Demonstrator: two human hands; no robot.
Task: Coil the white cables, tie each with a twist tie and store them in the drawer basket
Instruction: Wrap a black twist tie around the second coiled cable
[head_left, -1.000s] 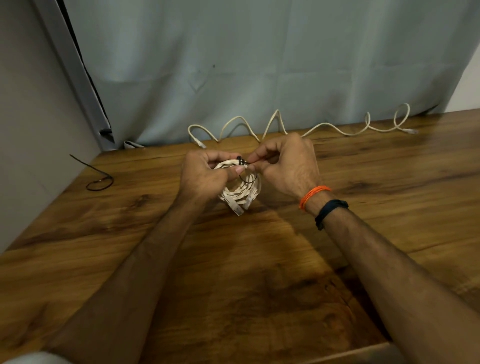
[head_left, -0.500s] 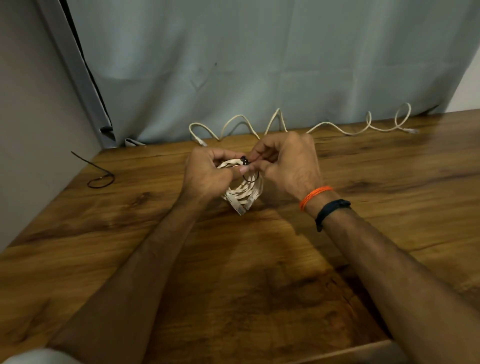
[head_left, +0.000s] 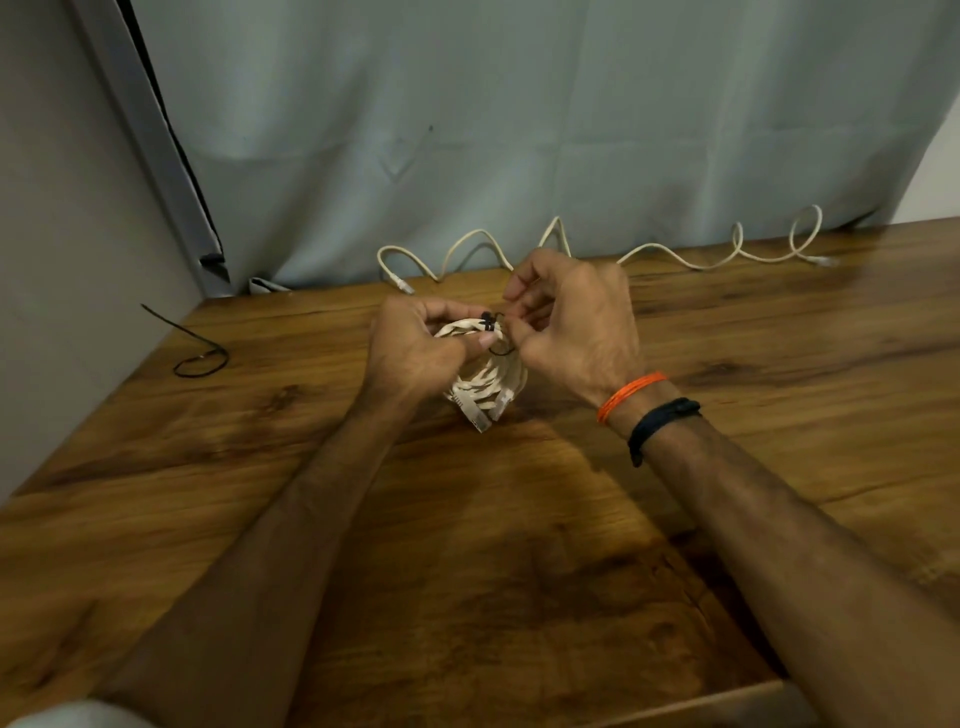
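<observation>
- While both forearms reach forward over the wooden counter (head_left: 519, 519), the left hand (head_left: 415, 348) curls closed around a coiled white cable (head_left: 488, 382), lifted just above the surface.
- Right hand (head_left: 576, 322), wrist bent, pinches a black twist tie (head_left: 491, 332) at the coil's top.
- Second white cable (head_left: 649, 252) lies loose along the counter's back edge.
- Spare black tie (head_left: 200, 358) rests far left.

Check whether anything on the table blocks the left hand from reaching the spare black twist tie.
Nothing visible does: bare wood lies between the left hand and the spare twist tie near the left wall.
</observation>
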